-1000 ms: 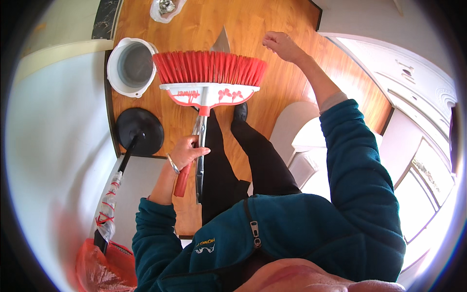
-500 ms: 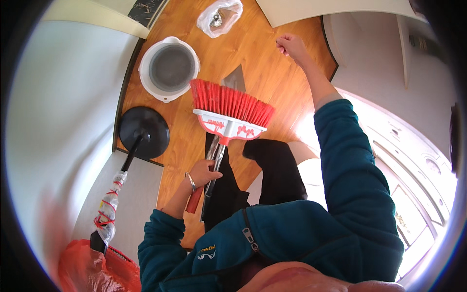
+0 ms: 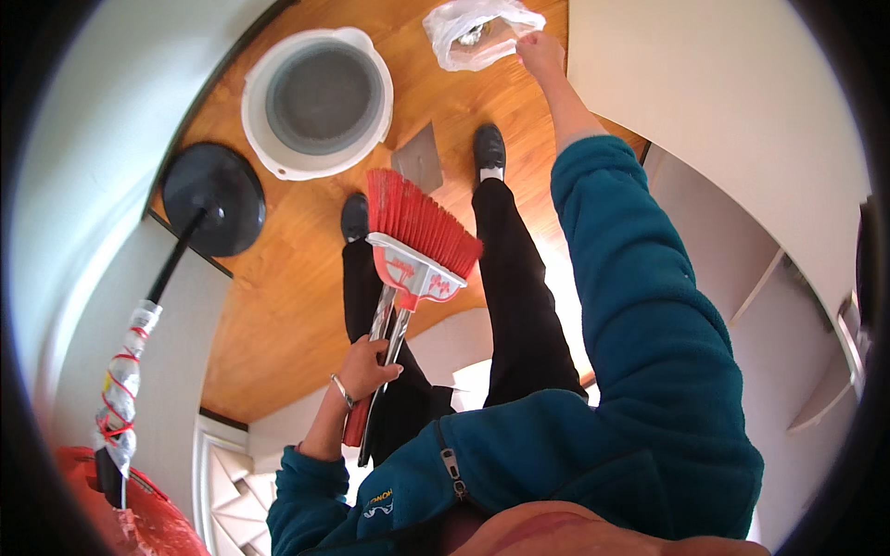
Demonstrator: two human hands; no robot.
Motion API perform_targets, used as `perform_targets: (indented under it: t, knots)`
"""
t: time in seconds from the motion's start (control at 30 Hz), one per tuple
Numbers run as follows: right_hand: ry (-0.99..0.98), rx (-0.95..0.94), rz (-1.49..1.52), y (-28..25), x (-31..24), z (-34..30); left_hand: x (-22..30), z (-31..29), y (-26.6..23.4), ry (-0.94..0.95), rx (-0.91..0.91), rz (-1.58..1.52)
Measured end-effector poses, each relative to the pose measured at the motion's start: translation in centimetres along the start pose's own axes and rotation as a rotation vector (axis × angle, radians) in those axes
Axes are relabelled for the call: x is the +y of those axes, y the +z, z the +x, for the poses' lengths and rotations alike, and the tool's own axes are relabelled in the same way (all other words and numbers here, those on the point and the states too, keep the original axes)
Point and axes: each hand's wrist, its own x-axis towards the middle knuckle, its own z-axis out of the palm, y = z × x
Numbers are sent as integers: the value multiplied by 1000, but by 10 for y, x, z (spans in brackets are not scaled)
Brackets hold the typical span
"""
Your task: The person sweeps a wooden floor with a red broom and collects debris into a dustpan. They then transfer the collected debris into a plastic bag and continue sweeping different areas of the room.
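My left hand [image 3: 365,369] is wrapped round the shiny metal handle of a broom [image 3: 425,222], whose red bristles point away from me. A second metal pole with a red grip [image 3: 356,424] runs alongside the handle in the same hand. My right arm reaches far forward, and my right hand [image 3: 540,54] is closed beside the opening of a white plastic bag [image 3: 451,44] on the floor. Whatever its fingers hold, if anything, is hidden. Some crumpled, light-coloured stuff shows inside the bag.
A white bucket [image 3: 253,109] with a grey inside stands on the wood floor [image 3: 269,324]. Left of it is a round black base [image 3: 222,199] with a wrapped pole. A flat grey piece [image 3: 419,159] lies near my shoes. A red plastic bag [image 3: 153,514] is at lower left.
My right hand has moved to the white bag's opening. My view has shifted forward, and both my shoes now show. The broom stays in my left hand, its head turned slightly.
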Motion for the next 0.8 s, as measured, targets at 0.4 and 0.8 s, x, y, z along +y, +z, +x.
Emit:
perform_targets:
  t: [0.4, 0.8]
  knots:
    - [123, -333, 363, 51, 26, 17, 5, -7, 48, -202, 96, -428]
    - [-37, -434, 148, 71, 54, -34, 6, -11, 54, -251, 94, -537]
